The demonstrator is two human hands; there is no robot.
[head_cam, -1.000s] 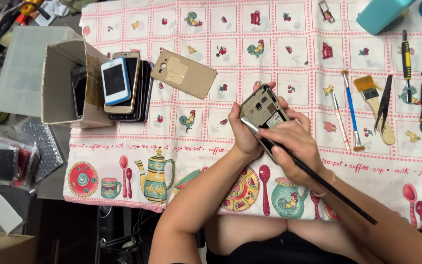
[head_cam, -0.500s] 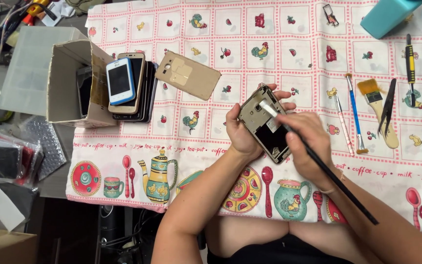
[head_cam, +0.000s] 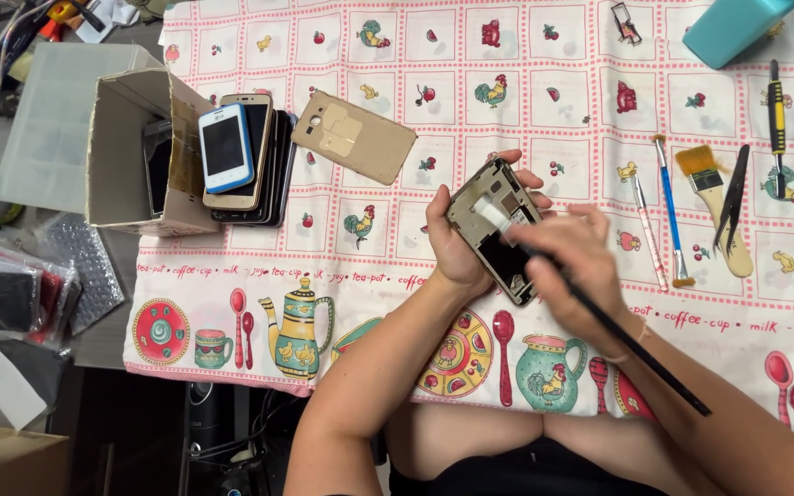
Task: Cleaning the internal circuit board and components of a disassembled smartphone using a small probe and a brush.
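Forearms are coming up from the near edge of the frame and meeting over the middle of the table (head_cam: 232,344), which is wearing a cloth printed with teapots, spoons and roosters. Right hand (head_cam: 573,266) is clenching a long black brush (head_cam: 627,335); its handle is running down and to the right toward the near right corner, while its pale bristle tip is pressing into the opened phone (head_cam: 496,230). Left hand (head_cam: 457,243) is gripping that phone from its left side, fingers curling over the far end and thumb lying along the near left edge. The phone is sitting back-side up with its cover off, its long axis slanting from far-left to near-right, the camera end pointing far and slightly left. It is being held just above the cloth, near the table's centre.

Open cloth is lying to the near left of the hands, around the teapot print. Farther left, a tan back cover (head_cam: 354,138) is lying flat, well apart from the hands. Beyond it a stack of phones (head_cam: 243,156) is leaning against an open cardboard box (head_cam: 126,152) at the table's left edge. To the right, a row of brushes, tweezers and screwdrivers (head_cam: 732,197) is lying with handles pointing roughly near-to-far, and a teal container (head_cam: 737,26) is sitting at the far right.
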